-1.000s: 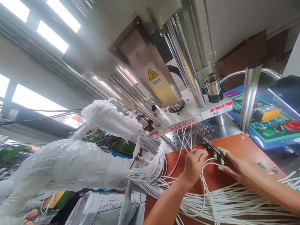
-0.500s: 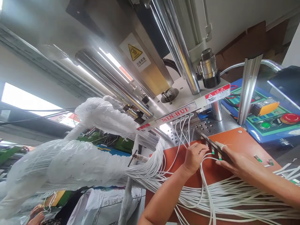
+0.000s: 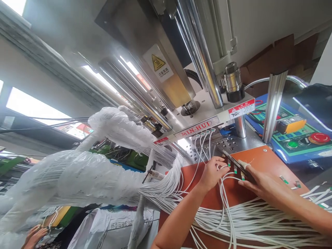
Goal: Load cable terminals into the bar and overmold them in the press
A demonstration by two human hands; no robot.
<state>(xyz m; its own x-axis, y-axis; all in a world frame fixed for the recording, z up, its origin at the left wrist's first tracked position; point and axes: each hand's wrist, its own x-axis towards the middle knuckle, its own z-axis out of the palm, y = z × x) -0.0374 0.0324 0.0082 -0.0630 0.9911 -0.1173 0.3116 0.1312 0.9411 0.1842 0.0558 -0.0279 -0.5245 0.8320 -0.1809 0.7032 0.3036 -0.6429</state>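
My left hand (image 3: 213, 172) pinches a thin white cable (image 3: 222, 167) beside the dark metal mould bar (image 3: 235, 163). Around one end of that bar my right hand (image 3: 255, 178) is closed, with a covering on a fingertip. Along the bar's near side sit several green connector ends (image 3: 235, 171) with white cables running down from them. Below both hands a thick spread of white cables (image 3: 233, 218) lies across the red-brown board (image 3: 256, 155). How firmly the pinched cable's end sits in the bar is hidden by my fingers.
Ahead stands a press with a labelled plate (image 3: 197, 127); several cables hang from under it. A blue control box (image 3: 298, 138) with buttons is at the right. Plastic-wrapped cable bundles (image 3: 72, 180) fill the left. A co-worker's hands (image 3: 35, 235) show at lower left.
My left hand has shifted slightly up along the bar, and another green connector end now shows there. My right hand keeps its hold. The view has tilted a little.
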